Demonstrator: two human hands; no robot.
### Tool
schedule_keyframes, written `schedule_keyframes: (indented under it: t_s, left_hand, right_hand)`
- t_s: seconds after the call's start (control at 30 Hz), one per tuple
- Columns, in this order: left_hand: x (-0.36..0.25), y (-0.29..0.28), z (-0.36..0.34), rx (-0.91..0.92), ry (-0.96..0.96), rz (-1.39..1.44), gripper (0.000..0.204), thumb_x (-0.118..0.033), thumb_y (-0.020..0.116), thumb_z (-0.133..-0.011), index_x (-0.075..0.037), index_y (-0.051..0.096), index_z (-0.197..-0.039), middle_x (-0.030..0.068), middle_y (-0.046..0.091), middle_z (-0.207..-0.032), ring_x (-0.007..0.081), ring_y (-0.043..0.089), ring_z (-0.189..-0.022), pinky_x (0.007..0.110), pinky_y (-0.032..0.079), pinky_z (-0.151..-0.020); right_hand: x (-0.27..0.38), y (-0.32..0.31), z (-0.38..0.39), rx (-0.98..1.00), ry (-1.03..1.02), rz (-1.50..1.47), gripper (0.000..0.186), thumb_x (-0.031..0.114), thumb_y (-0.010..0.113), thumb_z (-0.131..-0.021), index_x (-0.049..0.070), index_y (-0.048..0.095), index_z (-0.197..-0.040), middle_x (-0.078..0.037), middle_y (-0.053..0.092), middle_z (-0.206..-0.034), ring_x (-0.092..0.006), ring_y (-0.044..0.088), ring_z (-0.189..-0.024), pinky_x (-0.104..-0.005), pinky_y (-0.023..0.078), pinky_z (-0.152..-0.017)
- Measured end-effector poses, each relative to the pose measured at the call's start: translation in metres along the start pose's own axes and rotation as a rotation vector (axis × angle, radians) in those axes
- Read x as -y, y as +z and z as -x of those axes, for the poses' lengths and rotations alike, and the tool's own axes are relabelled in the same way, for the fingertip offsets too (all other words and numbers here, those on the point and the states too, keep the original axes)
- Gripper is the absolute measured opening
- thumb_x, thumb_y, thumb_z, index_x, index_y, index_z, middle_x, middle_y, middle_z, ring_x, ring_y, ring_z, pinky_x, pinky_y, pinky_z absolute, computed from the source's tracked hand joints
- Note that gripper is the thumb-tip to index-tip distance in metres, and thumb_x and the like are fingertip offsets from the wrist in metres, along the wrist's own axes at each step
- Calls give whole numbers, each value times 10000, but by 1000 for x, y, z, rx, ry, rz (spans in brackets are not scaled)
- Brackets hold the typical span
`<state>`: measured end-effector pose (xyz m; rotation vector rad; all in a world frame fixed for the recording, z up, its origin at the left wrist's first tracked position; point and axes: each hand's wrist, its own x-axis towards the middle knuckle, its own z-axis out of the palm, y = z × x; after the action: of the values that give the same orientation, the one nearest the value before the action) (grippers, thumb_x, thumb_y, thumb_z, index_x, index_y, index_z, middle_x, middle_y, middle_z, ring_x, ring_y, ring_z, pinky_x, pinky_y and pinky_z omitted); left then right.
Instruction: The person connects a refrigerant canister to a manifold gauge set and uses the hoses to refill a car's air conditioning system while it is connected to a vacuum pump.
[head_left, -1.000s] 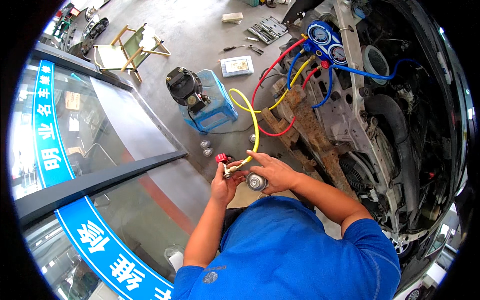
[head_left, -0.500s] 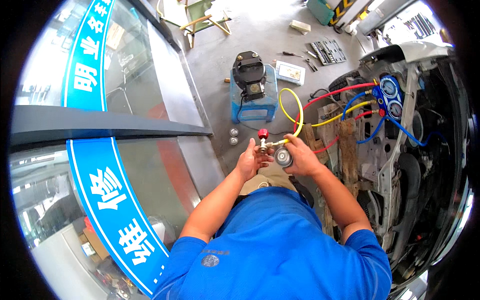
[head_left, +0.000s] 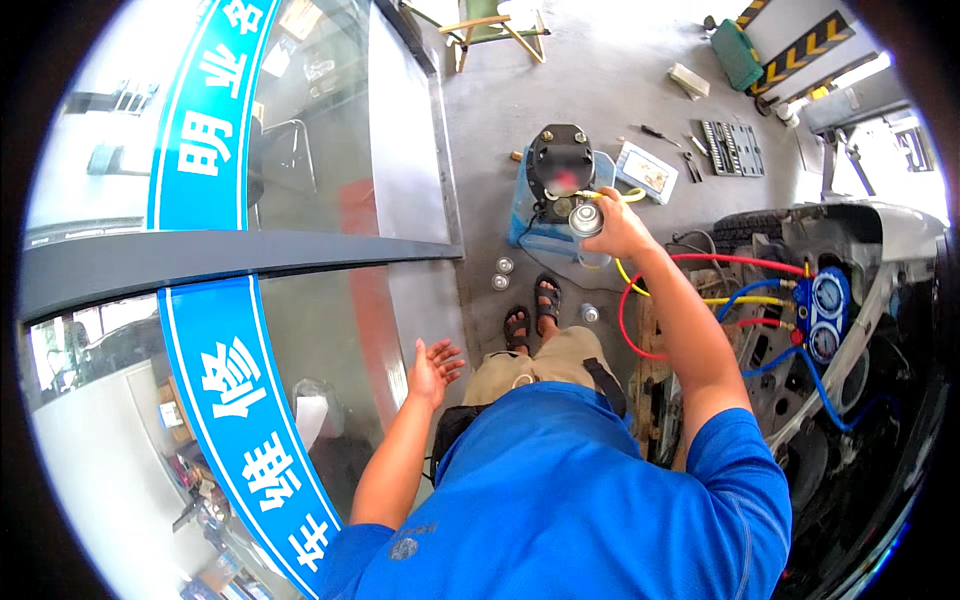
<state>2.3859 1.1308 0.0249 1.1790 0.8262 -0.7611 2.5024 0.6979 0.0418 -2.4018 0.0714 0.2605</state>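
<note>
Right hand (head_left: 612,228) grips a small silver can (head_left: 586,220) above the black vacuum pump (head_left: 560,170).

Left hand (head_left: 434,370) hangs open and empty, well short of the pump. Keep the can upright and the yellow hose (head_left: 630,280) slack, probably still attached to the can; beyond the pump lies a tool tray (head_left: 733,148).

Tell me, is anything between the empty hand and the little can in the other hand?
Nothing visible does. The left hand hangs open beside the knee; the right hand holds the small can out over the blue pump.
</note>
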Motion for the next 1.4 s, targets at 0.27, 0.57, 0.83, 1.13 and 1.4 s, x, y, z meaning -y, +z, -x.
schedule_keyframes:
  t_s: [0.27,0.57,0.83,1.13,1.4]
  left_hand:
    - [16,-3,20,-159,56,49,637,-614,251,-954,-93,563,-1145,69,633,-1030,196,620,-846,324,472,-719]
    - [-29,2,51,-210,239,89,626,-593,249,-964,-86,562,-1156,81,620,-1055,204,616,-869,345,479,-726]
    - [-87,23,40,-142,358,84,568,-577,315,-962,-103,585,-1119,54,639,-995,192,623,-847,327,480,-718]
    - [-208,102,-49,-132,499,-433,499,-524,382,-967,-86,592,-1083,37,643,-902,143,625,-783,308,481,-648]
    - [-313,129,-233,-183,214,-998,480,-518,440,-940,-79,617,-1021,33,642,-857,139,606,-681,292,449,-564]
  right_hand:
    - [-1,-10,-74,187,-244,-46,713,286,774,-533,-80,577,-1112,-206,481,-1275,-339,494,-1179,-349,405,-1006]
    - [-17,17,-94,178,-133,-178,795,285,794,-563,-94,518,-1206,-218,342,-1433,-322,409,-1291,-363,365,-1050]
    - [-41,28,-77,76,-59,-407,682,173,803,-597,18,525,-1200,-126,604,-1115,-237,563,-1060,-350,429,-943]
    - [-36,20,-83,94,17,-520,806,243,840,-542,-45,503,-1215,-198,552,-1189,-301,534,-1133,-371,415,-987]
    - [-45,-3,-121,201,-33,-307,681,286,793,-515,-49,573,-1066,-223,589,-1059,-339,574,-1020,-379,463,-890]
